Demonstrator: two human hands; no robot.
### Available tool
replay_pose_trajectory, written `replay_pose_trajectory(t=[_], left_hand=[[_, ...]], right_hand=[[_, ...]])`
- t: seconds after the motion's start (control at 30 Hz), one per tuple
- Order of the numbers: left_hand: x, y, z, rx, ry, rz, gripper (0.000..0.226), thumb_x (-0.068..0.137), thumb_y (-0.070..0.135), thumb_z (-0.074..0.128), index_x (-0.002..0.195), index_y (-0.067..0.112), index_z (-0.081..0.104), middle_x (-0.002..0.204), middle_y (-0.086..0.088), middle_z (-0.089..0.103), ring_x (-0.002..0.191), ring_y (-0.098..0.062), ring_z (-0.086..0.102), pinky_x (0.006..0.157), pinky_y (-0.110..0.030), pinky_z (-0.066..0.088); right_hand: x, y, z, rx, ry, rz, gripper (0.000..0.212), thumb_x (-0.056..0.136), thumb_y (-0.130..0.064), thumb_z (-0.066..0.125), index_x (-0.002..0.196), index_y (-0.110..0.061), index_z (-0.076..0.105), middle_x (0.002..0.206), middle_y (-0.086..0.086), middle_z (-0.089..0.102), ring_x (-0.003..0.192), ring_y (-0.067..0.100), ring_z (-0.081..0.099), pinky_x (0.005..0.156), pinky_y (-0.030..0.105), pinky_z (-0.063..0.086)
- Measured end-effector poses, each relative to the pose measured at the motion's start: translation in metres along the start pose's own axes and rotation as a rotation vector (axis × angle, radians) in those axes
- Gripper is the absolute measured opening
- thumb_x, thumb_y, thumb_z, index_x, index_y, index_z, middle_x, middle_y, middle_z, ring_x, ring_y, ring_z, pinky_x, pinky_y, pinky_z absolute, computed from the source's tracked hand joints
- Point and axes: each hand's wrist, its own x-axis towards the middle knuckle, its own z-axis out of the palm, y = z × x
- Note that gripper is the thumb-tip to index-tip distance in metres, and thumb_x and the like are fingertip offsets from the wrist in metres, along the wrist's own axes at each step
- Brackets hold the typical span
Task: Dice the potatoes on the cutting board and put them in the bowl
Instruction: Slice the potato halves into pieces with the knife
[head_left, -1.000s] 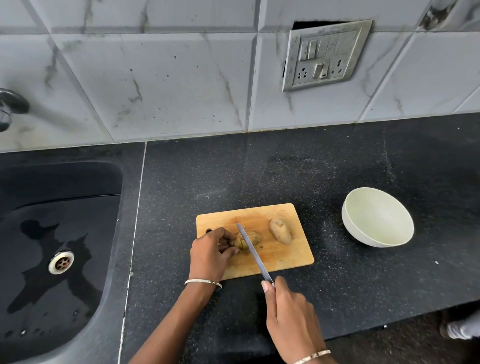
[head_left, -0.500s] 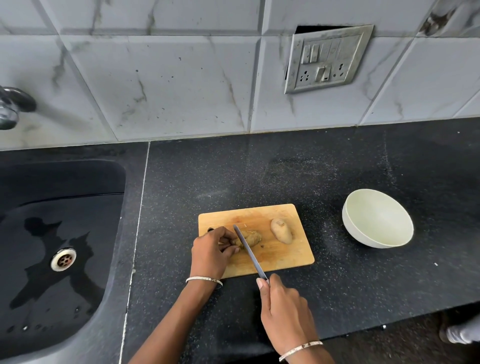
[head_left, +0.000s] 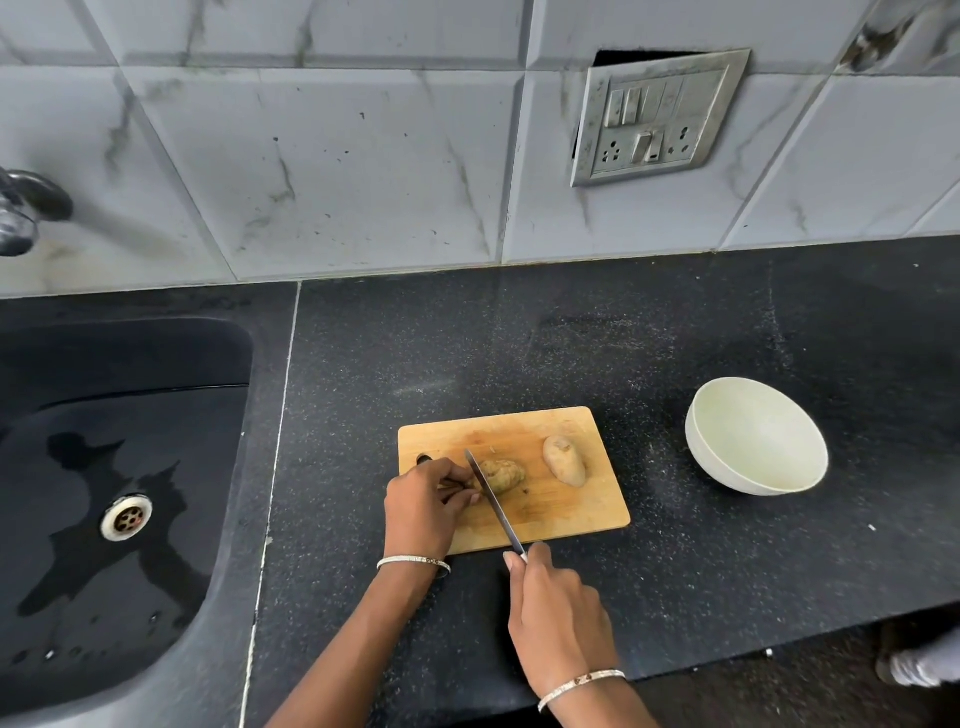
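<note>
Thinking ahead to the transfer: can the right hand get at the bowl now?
Probably yes: the bowl stands on open counter right of the cutting board, with nothing between it and the right hand, though that hand grips the knife.

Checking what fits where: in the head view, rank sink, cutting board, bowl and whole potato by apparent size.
1. sink, though cut off at the frame's edge
2. cutting board
3. bowl
4. whole potato

two potatoes on cutting board | bowl right | sink left
</note>
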Motion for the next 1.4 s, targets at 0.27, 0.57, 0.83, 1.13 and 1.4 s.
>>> replay_pose_trajectory(t=[0.27, 0.57, 0.83, 1.13, 1.4], left_hand=[[0.002, 0.0, -0.001, -0.034, -0.008, -0.017, 0.022, 0.065, 0.004, 0.085, 0.08, 0.017, 0.076, 0.072, 0.018, 0.069, 0.072, 0.008, 0.065, 0.074, -0.01, 0.052], [0.005, -0.001, -0.002, -0.035, -0.028, -0.027, 0.022, 0.066, 0.003, 0.084, 0.077, 0.019, 0.075, 0.072, 0.02, 0.068, 0.074, 0.008, 0.065, 0.074, -0.005, 0.049], [0.003, -0.001, 0.0, 0.005, -0.011, -0.032, 0.023, 0.068, 0.003, 0.082, 0.075, 0.023, 0.074, 0.069, 0.023, 0.067, 0.071, 0.008, 0.065, 0.077, -0.014, 0.052], [0.006, -0.005, -0.001, -0.018, -0.021, -0.03, 0.023, 0.066, 0.005, 0.084, 0.077, 0.023, 0.075, 0.073, 0.019, 0.07, 0.072, 0.007, 0.065, 0.077, -0.014, 0.053], [0.004, -0.006, 0.001, -0.045, -0.002, -0.036, 0.024, 0.066, 0.005, 0.084, 0.077, 0.024, 0.075, 0.074, 0.018, 0.071, 0.073, 0.002, 0.067, 0.078, -0.03, 0.057]], right_hand=[[0.004, -0.011, 0.003, -0.084, -0.01, 0.023, 0.039, 0.105, -0.042, 0.017, 0.118, -0.017, 0.044, 0.108, 0.003, 0.068, 0.102, 0.026, 0.065, 0.072, 0.033, 0.05], [0.022, -0.02, 0.007, -0.023, -0.03, 0.033, 0.034, 0.105, -0.036, 0.026, 0.12, -0.014, 0.046, 0.112, 0.006, 0.067, 0.106, 0.03, 0.064, 0.075, 0.037, 0.05], [0.022, -0.02, 0.007, -0.058, -0.047, 0.023, 0.035, 0.105, -0.037, 0.024, 0.121, -0.014, 0.046, 0.112, 0.006, 0.067, 0.106, 0.03, 0.064, 0.076, 0.037, 0.051], [0.027, -0.021, 0.014, -0.073, -0.054, 0.043, 0.033, 0.105, -0.035, 0.026, 0.119, -0.013, 0.047, 0.111, 0.006, 0.067, 0.106, 0.029, 0.064, 0.077, 0.037, 0.051], [0.026, -0.019, 0.016, -0.073, -0.044, 0.026, 0.035, 0.105, -0.037, 0.024, 0.12, -0.014, 0.046, 0.112, 0.006, 0.067, 0.106, 0.029, 0.064, 0.077, 0.037, 0.05]])
